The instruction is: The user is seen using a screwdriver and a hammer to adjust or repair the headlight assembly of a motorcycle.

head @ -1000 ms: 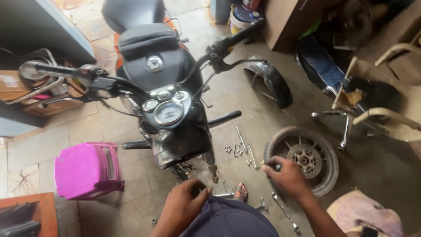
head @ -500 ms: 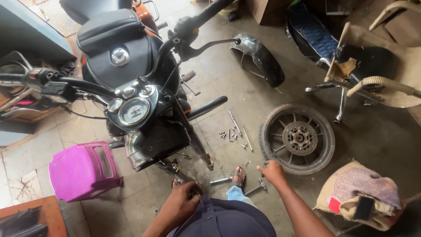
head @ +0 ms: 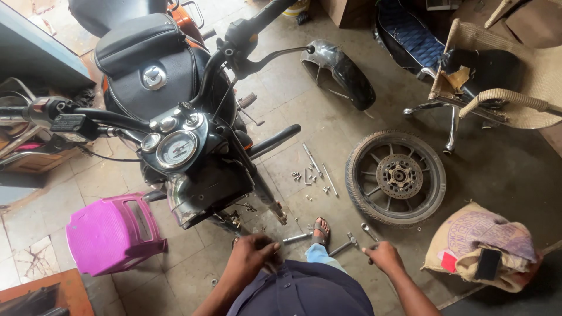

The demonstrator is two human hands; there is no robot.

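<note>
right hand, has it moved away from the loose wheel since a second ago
Yes. The right hand was up against the loose wheel rim; now it sits lower on the floor, nearer the person, by a wrench.

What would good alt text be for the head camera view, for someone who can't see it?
Seen from above, a person crouches on a workshop floor before a black motorcycle with its front wheel off and lying flat to the right. The left hand is by the fork bottom; the right hand is closed on a spanner. A pink plastic stool stands to the left.
</note>
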